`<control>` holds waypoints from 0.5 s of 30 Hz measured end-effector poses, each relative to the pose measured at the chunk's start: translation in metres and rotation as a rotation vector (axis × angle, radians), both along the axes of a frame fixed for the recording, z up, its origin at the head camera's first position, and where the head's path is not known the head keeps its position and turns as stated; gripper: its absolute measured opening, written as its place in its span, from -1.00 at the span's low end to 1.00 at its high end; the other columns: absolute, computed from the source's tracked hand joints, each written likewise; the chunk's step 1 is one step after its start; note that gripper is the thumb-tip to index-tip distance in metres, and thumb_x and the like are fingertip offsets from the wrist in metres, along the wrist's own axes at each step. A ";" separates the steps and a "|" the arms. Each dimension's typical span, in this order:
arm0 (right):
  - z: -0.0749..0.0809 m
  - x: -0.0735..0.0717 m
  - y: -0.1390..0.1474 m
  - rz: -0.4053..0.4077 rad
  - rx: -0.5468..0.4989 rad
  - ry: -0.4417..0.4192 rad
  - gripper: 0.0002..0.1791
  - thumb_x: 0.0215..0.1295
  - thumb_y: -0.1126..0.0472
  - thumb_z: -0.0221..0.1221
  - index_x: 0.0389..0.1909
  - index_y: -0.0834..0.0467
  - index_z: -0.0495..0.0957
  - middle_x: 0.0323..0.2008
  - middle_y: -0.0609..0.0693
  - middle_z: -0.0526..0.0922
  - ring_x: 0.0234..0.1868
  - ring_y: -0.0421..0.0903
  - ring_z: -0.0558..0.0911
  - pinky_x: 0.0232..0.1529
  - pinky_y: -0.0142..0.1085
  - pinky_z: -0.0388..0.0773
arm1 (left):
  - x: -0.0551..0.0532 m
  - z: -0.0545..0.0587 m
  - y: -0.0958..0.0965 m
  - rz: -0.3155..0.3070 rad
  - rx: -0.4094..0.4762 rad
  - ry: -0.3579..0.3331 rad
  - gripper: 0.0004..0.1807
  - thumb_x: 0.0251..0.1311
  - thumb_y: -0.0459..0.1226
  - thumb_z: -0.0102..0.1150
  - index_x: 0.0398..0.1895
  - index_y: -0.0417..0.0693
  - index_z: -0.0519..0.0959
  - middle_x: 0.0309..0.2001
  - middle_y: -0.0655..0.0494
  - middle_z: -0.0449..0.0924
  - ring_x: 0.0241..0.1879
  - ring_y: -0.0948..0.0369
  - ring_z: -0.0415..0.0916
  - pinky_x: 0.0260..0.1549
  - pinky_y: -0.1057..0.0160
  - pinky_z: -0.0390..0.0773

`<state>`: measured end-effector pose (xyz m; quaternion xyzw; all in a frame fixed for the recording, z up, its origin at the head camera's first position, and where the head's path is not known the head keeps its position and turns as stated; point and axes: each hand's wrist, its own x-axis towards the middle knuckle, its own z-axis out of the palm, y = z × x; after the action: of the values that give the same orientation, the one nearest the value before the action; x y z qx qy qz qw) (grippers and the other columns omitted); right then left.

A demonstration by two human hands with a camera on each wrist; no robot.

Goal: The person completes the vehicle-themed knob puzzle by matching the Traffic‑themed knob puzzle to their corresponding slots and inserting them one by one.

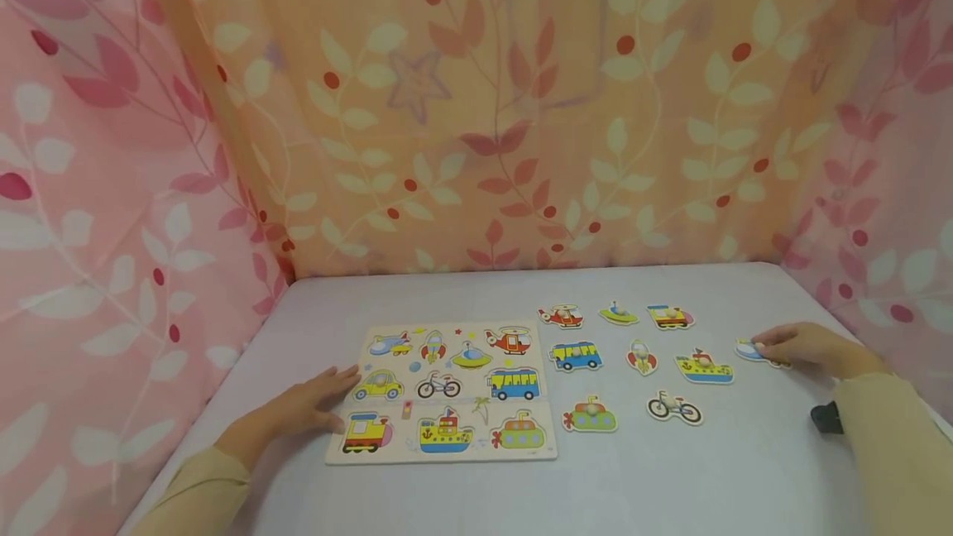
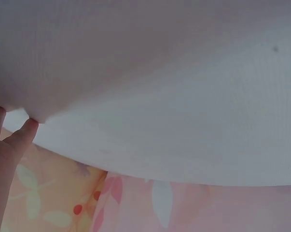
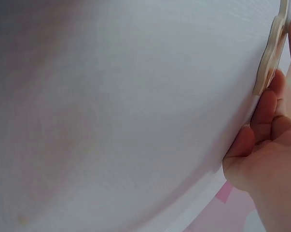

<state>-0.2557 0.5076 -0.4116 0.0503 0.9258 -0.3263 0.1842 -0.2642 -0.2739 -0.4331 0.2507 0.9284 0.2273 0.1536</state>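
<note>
My left hand [image 1: 301,408] rests at the left edge of a wooden vehicle puzzle board [image 1: 395,451], fingers relaxed and thumb near the train picture. A yellow car piece [image 1: 380,385] with a knob lies in the board. Far to the right, my right hand [image 1: 807,346] pinches a blue-and-white airplane puzzle piece [image 1: 744,347], partly covered by the fingers. In the right wrist view, that piece's wooden edge [image 3: 268,67] shows beside the curled fingers [image 3: 265,108]. The left wrist view has only fingertips [image 2: 30,126] against the white surface; the board is out of sight there.
Between board and right hand lie loose knobbed pieces: helicopter [image 1: 562,316], UFO [image 1: 620,314], train [image 1: 670,318], bus [image 1: 576,356], rocket [image 1: 642,358], ship [image 1: 705,368], submarine [image 1: 591,415] and bicycle [image 1: 673,409]. A black object [image 1: 826,418] sits by the right sleeve. Patterned curtains [image 1: 484,106] surround the table.
</note>
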 end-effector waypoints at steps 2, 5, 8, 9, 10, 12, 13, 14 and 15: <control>0.002 0.000 -0.001 0.012 0.007 0.011 -0.42 0.34 0.03 0.20 0.10 0.48 0.47 -0.08 0.21 0.61 -0.09 0.05 0.48 -0.09 -0.13 0.46 | 0.000 -0.001 0.000 0.001 0.007 0.000 -0.10 -0.01 -0.01 0.40 0.39 -0.21 0.31 0.43 -0.20 0.17 0.40 -0.36 -0.08 0.16 -0.50 -0.02; 0.004 0.001 -0.002 0.026 0.010 0.025 -0.46 0.36 0.08 0.18 0.08 0.50 0.47 -0.12 0.16 0.63 -0.15 -0.05 0.48 -0.16 -0.23 0.44 | 0.000 -0.001 0.000 0.010 0.010 -0.006 -0.10 0.00 0.00 0.40 0.39 -0.20 0.31 0.43 -0.21 0.17 0.40 -0.36 -0.09 0.16 -0.50 -0.02; 0.002 0.000 -0.002 0.023 0.006 0.019 -0.47 0.36 0.08 0.18 0.07 0.50 0.48 -0.14 0.12 0.63 -0.16 -0.06 0.46 -0.18 -0.25 0.43 | 0.000 -0.001 0.000 0.019 0.008 -0.010 -0.10 -0.01 0.00 0.40 0.39 -0.19 0.31 0.43 -0.20 0.16 0.40 -0.35 -0.09 0.16 -0.50 -0.02; 0.000 0.000 -0.002 0.023 0.002 0.015 -0.47 0.36 0.08 0.18 0.06 0.49 0.48 -0.14 0.12 0.63 -0.16 -0.04 0.46 -0.18 -0.24 0.42 | 0.000 0.000 -0.001 0.017 0.006 -0.010 -0.10 -0.01 -0.01 0.41 0.39 -0.19 0.31 0.43 -0.20 0.16 0.40 -0.35 -0.09 0.16 -0.50 -0.02; -0.001 0.000 -0.001 0.016 0.006 0.011 -0.47 0.36 0.07 0.18 0.06 0.48 0.49 -0.15 0.11 0.63 -0.16 -0.03 0.46 -0.18 -0.24 0.42 | 0.001 0.000 -0.001 0.016 0.003 -0.009 -0.10 0.00 -0.01 0.41 0.39 -0.19 0.31 0.43 -0.19 0.17 0.40 -0.35 -0.09 0.16 -0.49 -0.01; -0.002 -0.002 0.000 0.008 0.009 0.006 -0.46 0.34 0.05 0.19 0.07 0.47 0.50 -0.14 0.14 0.62 -0.13 0.03 0.45 -0.16 -0.20 0.41 | 0.002 0.001 -0.001 0.020 -0.005 -0.007 -0.10 0.00 -0.01 0.41 0.40 -0.18 0.31 0.43 -0.20 0.16 0.40 -0.35 -0.09 0.16 -0.50 -0.02; -0.003 -0.003 0.001 0.014 0.011 0.008 -0.45 0.34 0.04 0.20 0.06 0.47 0.49 -0.14 0.16 0.62 -0.12 0.06 0.44 -0.16 -0.18 0.40 | 0.002 0.002 -0.001 0.026 -0.006 -0.009 -0.10 -0.01 -0.01 0.41 0.40 -0.17 0.31 0.43 -0.19 0.16 0.40 -0.35 -0.09 0.16 -0.50 -0.02; -0.003 -0.004 0.001 0.001 0.015 0.006 -0.42 0.32 0.01 0.21 0.07 0.46 0.49 -0.12 0.20 0.60 -0.11 0.10 0.44 -0.14 -0.13 0.41 | 0.002 0.002 0.000 0.032 -0.009 -0.013 -0.10 -0.01 -0.01 0.41 0.40 -0.16 0.31 0.44 -0.19 0.16 0.40 -0.34 -0.09 0.16 -0.50 -0.02; -0.003 -0.006 0.002 -0.004 0.013 0.006 -0.39 0.31 -0.02 0.22 0.08 0.46 0.49 -0.12 0.24 0.59 -0.10 0.15 0.42 -0.12 -0.08 0.41 | 0.002 0.003 0.001 0.034 -0.013 -0.013 -0.10 0.00 -0.01 0.41 0.40 -0.14 0.31 0.44 -0.19 0.15 0.40 -0.35 -0.09 0.16 -0.50 -0.02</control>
<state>-0.2618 0.5099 -0.4142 0.0522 0.9283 -0.3210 0.1804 -0.2623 -0.2734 -0.4298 0.2327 0.9329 0.2254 0.1572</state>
